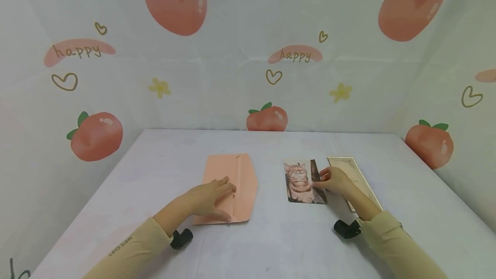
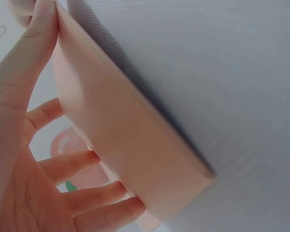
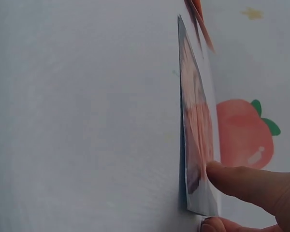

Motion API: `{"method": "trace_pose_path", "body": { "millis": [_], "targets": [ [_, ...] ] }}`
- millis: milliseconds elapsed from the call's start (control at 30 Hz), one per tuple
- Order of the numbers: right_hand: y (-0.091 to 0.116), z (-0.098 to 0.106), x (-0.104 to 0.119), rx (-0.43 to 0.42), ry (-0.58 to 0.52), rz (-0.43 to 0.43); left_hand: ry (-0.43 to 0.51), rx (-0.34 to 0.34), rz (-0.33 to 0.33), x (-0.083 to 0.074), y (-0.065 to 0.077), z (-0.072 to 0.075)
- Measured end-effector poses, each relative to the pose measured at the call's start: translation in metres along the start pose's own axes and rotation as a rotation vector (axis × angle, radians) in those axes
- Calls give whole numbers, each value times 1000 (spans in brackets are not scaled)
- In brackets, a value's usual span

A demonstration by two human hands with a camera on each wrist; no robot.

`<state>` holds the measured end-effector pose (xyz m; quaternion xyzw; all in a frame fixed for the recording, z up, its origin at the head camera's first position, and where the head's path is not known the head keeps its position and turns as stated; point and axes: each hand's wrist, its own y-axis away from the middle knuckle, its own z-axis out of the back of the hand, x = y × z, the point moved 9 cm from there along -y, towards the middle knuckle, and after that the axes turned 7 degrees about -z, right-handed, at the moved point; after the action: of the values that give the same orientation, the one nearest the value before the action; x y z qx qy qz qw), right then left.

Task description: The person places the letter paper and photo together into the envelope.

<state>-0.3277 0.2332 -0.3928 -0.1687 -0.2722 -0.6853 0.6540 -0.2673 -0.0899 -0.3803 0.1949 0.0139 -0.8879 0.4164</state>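
Observation:
A pink paper envelope (image 1: pixel 245 184) lies on the table left of centre, its pointed flap to the right. My left hand (image 1: pixel 211 195) rests on it with the fingers spread; in the left wrist view the fingertips (image 2: pixel 130 205) touch the paper and the thumb meets one edge. A photo card of a cat (image 1: pixel 299 182) lies to the right of the envelope. My right hand (image 1: pixel 337 181) pinches its right side, with the thumb (image 3: pixel 232 180) on the printed face. Part of the fingers' contact is hidden.
A cream, gold-edged card (image 1: pixel 358 173) with ornamental lines lies under and beside the right forearm. Black wrist cameras (image 1: pixel 182 239) hang beneath both sleeves. White fabric with peach prints (image 1: pixel 267 118) stands behind the white table (image 1: pixel 267 249).

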Motion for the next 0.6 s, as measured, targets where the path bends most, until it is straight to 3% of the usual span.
{"method": "trace_pose_path", "body": {
  "millis": [333, 600],
  "targets": [
    [0, -3, 1, 17, 19, -38, 1, 2, -5, 0, -1, -1],
    [4, 0, 5, -4, -3, -17, 8, 1, -8, -1, 0, 0]
  ]
}}
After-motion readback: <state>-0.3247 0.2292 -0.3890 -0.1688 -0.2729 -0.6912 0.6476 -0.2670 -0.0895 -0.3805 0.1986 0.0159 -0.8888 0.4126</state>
